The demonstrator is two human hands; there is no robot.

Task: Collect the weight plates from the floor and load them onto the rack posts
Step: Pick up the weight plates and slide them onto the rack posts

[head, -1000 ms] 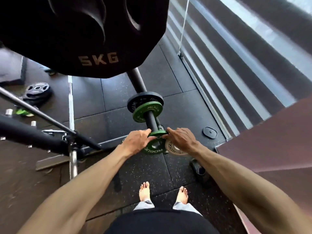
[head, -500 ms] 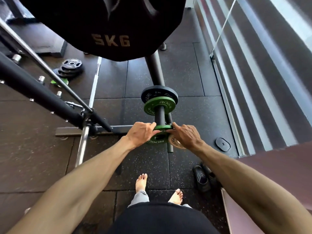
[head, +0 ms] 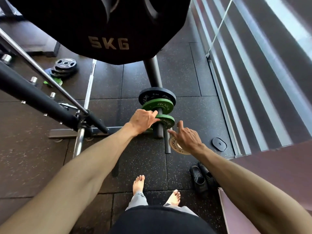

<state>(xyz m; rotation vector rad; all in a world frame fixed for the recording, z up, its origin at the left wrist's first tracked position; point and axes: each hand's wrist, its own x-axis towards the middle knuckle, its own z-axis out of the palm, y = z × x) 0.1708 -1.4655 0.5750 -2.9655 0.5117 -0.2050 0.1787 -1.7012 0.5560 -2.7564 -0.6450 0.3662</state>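
A small green plate (head: pixel 167 122) sits on a black rack post (head: pixel 158 130). My left hand (head: pixel 143 120) grips its left edge. Farther along the same post are a larger green plate (head: pixel 157 105) and a black plate (head: pixel 156 95). Just right of the post's tip, my right hand (head: pixel 185 137) holds a small tan plate (head: pixel 174 145) under the palm, with thumb and forefinger stretched out. A big black 5KG plate (head: pixel 109 31) hangs on the rack close to the camera at the top.
A stack of black plates (head: pixel 65 67) and a green plate (head: pixel 53 81) lie on the floor at the left, behind the rack's bars (head: pixel 38 97). A small flat black plate (head: pixel 219 144) and black shoes (head: pixel 200 179) lie on the right. A window wall runs along the right.
The small green plate has slid farther onto the post. My right hand has come off it and drawn back to the right with the tan plate. My left hand stays on it.
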